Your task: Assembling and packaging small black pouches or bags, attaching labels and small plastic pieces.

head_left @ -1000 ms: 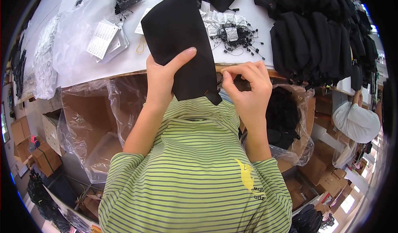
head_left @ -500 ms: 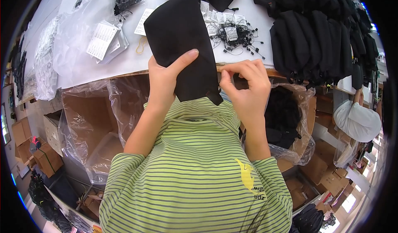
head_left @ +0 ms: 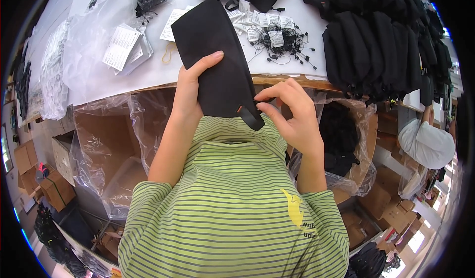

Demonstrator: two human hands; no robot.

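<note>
A black fabric pouch (head_left: 213, 35) is held up in front of my chest, tilted so that its right-hand side edge shows. My left hand (head_left: 190, 87) is closed round its left side, with the thumb lying on the front face. At the pouch's lower right corner hangs a black strap loop (head_left: 253, 118) beside a tiny orange tab (head_left: 240, 108). Just above the loop, my right hand (head_left: 294, 114) pinches a small dark piece at the pouch's edge between thumb and forefinger. It looks like a zipper pull, but is too small to be sure.
On the white table (head_left: 148, 75) lie white tags with black strings (head_left: 279, 38), a stack of printed tags (head_left: 123, 48) and clear plastic bags (head_left: 81, 55). Black pouches (head_left: 371, 50) are piled at right. Plastic-lined cartons (head_left: 106, 139) stand below the table edge. A person (head_left: 425, 142) is at far right.
The pouch has turned and tilted, bringing its side edge, strap loop and orange tab into view. My right hand has moved slightly down and left, to the pouch's edge near the loop.
</note>
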